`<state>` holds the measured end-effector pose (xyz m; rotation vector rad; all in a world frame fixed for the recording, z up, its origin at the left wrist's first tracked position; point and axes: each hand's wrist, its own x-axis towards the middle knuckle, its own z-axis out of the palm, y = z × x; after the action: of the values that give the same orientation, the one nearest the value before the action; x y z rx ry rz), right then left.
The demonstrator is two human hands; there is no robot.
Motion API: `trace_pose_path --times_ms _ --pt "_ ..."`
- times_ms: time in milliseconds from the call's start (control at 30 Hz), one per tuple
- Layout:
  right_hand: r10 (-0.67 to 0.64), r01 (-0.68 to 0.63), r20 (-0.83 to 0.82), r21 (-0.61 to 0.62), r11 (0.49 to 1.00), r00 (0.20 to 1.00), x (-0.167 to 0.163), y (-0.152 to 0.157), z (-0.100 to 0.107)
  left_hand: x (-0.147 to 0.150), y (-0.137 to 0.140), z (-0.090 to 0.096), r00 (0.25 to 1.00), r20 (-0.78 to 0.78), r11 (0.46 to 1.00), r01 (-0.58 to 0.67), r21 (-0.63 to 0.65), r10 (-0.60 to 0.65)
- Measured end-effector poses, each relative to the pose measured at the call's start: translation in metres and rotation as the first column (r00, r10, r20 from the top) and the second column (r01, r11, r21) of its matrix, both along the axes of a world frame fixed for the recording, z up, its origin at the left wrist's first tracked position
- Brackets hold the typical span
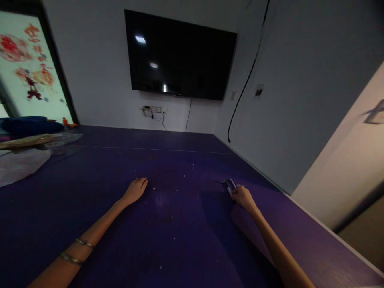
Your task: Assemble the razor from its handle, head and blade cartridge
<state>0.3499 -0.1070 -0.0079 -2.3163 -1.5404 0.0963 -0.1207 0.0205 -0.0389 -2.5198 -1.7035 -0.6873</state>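
My left hand (137, 189) rests palm down on the dark purple surface (168, 208), fingers lying flat and holding nothing I can see. Small pale bits are scattered just to its right. On the right, my right hand (243, 197) is closed around a slim silver-grey tool (229, 190) low over the surface. Two narrow prongs or rods stick out past the fingers, and the left one ends in a small dark crosspiece. Its exact kind is too small to make out, and the fingers hide the near end.
A dark blue cloth bundle (33, 126) and a pale plastic sheet (22, 165) lie at the far left. A television (180, 56) hangs on the back wall above sockets (158, 109). A black cable (246, 80) dangles at the right wall, along the surface's edge.
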Motion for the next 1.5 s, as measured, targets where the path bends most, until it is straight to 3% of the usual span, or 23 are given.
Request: trace_pose_path --times_ms 167,267,367,533,700,967,1233,1367,1500 --pt "0.014 -0.014 -0.058 -0.007 1.000 0.998 -0.007 0.000 0.005 0.022 -0.012 0.030 0.976 0.180 0.992 0.119 0.036 -0.123" --pt "0.051 -0.043 -0.094 0.087 0.995 0.994 -0.021 0.000 0.013 0.056 -0.034 0.043 0.951 0.287 0.992 0.097 0.076 -0.115" --pt "0.113 -0.083 -0.140 0.199 0.976 0.984 -0.047 -0.002 0.023 0.099 -0.062 0.050 0.909 0.350 0.974 0.210 0.084 -0.226" --pt "0.269 -0.220 -0.150 0.280 0.934 0.951 -0.101 -0.009 0.041 0.163 -0.090 0.055 0.793 0.518 0.900 0.425 -0.093 -0.321" --pt "0.345 -0.318 -0.063 0.266 0.910 0.936 -0.140 -0.017 0.049 0.194 -0.085 0.056 0.813 0.556 0.899 0.361 -0.248 -0.173" --pt "0.354 -0.367 0.099 0.202 0.908 0.930 -0.164 -0.027 0.045 0.197 -0.078 0.057 0.803 0.586 0.892 0.337 -0.302 -0.105" --pt "0.388 -0.408 0.141 0.163 0.898 0.911 -0.175 -0.034 0.046 0.193 -0.067 0.056 0.903 0.418 0.911 0.252 -0.327 -0.100" --pt "0.379 -0.390 0.092 0.210 0.897 0.921 -0.157 -0.037 0.049 0.180 -0.052 0.061 0.968 0.231 0.911 0.177 -0.373 -0.093" --pt "0.321 -0.321 0.033 0.195 0.927 0.946 -0.115 -0.033 0.045 0.157 -0.027 0.066 0.990 0.110 0.911 0.126 -0.393 -0.090"
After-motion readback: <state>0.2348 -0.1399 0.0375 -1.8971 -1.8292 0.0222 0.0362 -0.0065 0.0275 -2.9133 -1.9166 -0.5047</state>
